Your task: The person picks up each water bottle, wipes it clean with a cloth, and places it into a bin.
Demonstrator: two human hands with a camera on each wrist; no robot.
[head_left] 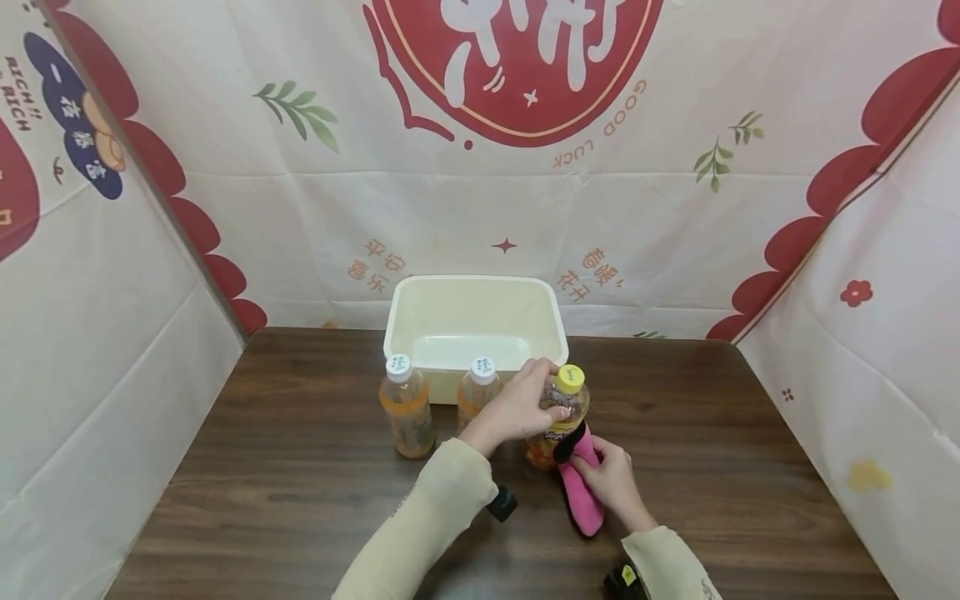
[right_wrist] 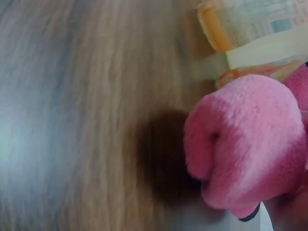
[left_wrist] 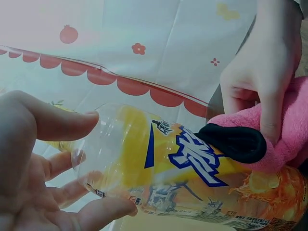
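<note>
A yellow-capped bottle [head_left: 567,398] of orange drink stands on the wooden table [head_left: 300,467], in front of the tub. My left hand [head_left: 542,402] grips its clear upper part; in the left wrist view the thumb and fingers [left_wrist: 62,122] curl round the bottle [left_wrist: 183,168]. My right hand [head_left: 609,477] holds a pink cloth [head_left: 582,487] with a black edge [left_wrist: 233,142] and presses it against the bottle's label. The right wrist view shows mostly the bunched pink cloth [right_wrist: 245,144] over blurred table wood.
A white plastic tub [head_left: 397,321] sits at the back centre. Two white-capped bottles of orange drink [head_left: 406,406] [head_left: 478,387] stand just left of the held one. Printed cloth walls close in the back and both sides of the table.
</note>
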